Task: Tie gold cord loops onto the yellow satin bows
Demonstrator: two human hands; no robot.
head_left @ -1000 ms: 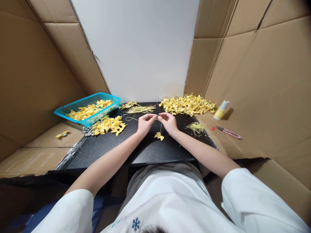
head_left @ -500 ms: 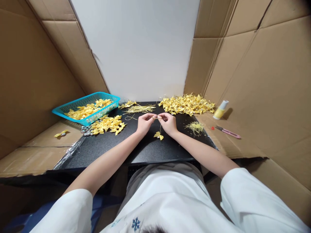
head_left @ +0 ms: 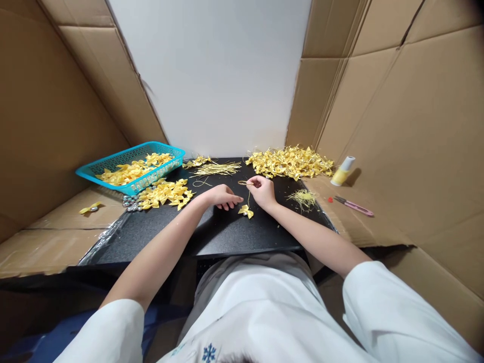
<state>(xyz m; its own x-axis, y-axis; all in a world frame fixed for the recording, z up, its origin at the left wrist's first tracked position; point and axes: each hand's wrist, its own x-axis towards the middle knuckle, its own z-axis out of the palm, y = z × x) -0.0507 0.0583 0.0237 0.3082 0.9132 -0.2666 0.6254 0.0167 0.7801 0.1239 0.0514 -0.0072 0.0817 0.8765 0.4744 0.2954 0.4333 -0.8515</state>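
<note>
My right hand (head_left: 261,191) pinches a thin gold cord (head_left: 243,183) between thumb and fingertips; a small loop of it sticks out to the left. From this cord a yellow ribbon bow (head_left: 246,211) with a pearl-like bead dangles below, over the black tabletop (head_left: 159,237). My left hand (head_left: 226,196) is just left of the bow, palm down, its fingers loosely bent and apart with nothing in them. Whether its fingertip touches the bow, I cannot tell.
A blue basket (head_left: 130,189) of yellow bows stands back left, with more bows (head_left: 166,194) and silvery beads (head_left: 131,202) before it. Gold cords (head_left: 217,169) and a bow heap (head_left: 291,161) lie behind. Rightward are thread clippings (head_left: 302,200), a thread spool (head_left: 343,171) and pink-handled snips (head_left: 354,205).
My left hand has let go of the cord and moved down and slightly left, its fingers opening. My right hand stays in place, still pinching the cord.
</note>
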